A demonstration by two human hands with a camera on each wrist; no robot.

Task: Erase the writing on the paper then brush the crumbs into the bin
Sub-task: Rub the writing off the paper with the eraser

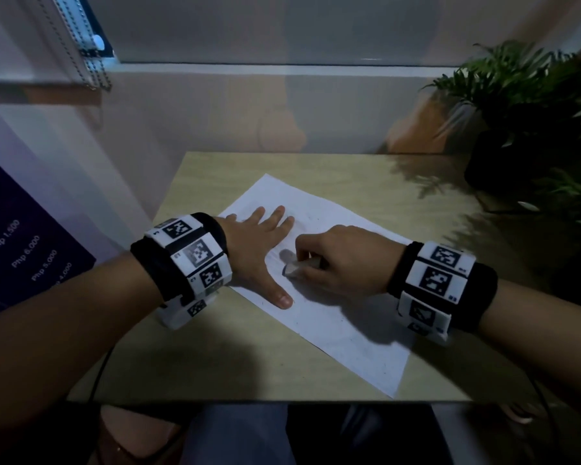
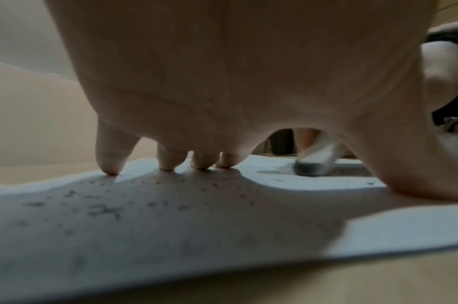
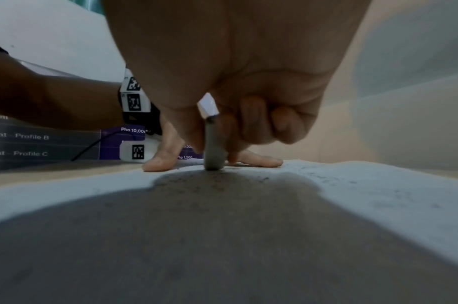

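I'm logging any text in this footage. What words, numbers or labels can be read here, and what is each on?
"Php 1,500", "Php 6,000", "Php 5,000": purple board, head view.
"Php 10,00…", cut off by the wrist: same board, right wrist view.
"Profile B", "Profile C": darker panel beside it; the words before them are cut off.
Wristband markers: square codes, tiny letters unreadable.
Paper: writing smudged, unreadable.

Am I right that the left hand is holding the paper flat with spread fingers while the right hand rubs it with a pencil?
Not quite: the right hand grips an eraser, not a pencil, as the head view shows. The left hand does press the paper flat with spread fingers.
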